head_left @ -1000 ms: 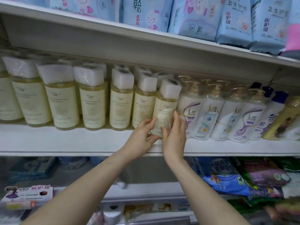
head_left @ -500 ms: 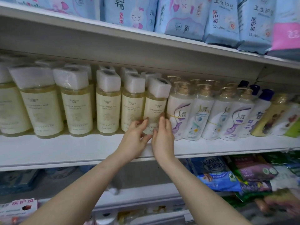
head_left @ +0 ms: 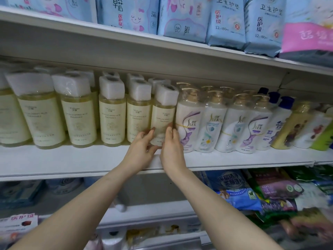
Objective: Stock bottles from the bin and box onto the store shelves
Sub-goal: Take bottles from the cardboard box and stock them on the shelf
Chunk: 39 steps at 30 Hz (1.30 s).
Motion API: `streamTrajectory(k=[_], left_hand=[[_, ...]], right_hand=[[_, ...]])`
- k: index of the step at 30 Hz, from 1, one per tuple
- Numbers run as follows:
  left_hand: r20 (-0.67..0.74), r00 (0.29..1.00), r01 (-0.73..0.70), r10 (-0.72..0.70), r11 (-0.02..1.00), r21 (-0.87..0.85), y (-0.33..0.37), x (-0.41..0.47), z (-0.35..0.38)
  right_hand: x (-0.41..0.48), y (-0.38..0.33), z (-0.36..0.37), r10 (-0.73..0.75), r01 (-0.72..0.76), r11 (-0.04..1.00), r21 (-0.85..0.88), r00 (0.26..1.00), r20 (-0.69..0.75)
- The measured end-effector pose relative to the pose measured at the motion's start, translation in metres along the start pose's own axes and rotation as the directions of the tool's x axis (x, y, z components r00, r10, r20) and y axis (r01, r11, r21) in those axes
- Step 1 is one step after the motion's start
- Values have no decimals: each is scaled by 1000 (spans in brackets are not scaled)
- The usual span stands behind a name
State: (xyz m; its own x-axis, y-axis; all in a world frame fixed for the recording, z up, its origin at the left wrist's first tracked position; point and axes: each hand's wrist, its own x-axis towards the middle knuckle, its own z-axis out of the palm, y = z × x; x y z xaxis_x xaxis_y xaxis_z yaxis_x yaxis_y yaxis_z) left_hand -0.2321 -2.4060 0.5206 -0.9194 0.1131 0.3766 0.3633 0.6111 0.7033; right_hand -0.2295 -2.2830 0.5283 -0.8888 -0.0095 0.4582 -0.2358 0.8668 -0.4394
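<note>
Left hand and right hand press straight fingers on the yellow bottle, just left of the white pump bottle; its row seems full; remaining stock unseen.

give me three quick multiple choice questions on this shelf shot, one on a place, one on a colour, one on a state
1. Where does the yellow bottle touched by the left hand and right hand stand?
A) top shelf, among blue packs
B) middle shelf, beside the white pump bottles
C) bottom shelf
2. What colour is its cap?
A) blue
B) gold
C) white
3. What state is it in?
A) lying on its side
B) standing, cap on
C) standing, cap off

Answers: B, it ends the yellow row next to the pump bottles; C, the blocky cap is white; B, it stands with the cap seated on top.
</note>
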Motion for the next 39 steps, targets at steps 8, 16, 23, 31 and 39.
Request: streamTrajectory(k=[8,16,23,31,39], left_hand=[[-152,986,54,-65,995,-79,28,-27,18],[-296,952,55,-81,994,-95,66,-76,58],[-341,933,110,-117,993,-39,75,-130,105],[-284,917,262,-281,959,-106,51,-198,179],[-79,901,416,-427,901,-120,4,-259,250]], right_hand=[[-26,26,-23,-159,149,984,101,983,92],[-64,68,-49,-294,287,934,212,956,-1],[-115,117,-49,-325,314,897,312,945,-18],[-193,186,-13,-307,242,903,355,941,140],[-277,258,39,-138,11,939,345,928,346]])
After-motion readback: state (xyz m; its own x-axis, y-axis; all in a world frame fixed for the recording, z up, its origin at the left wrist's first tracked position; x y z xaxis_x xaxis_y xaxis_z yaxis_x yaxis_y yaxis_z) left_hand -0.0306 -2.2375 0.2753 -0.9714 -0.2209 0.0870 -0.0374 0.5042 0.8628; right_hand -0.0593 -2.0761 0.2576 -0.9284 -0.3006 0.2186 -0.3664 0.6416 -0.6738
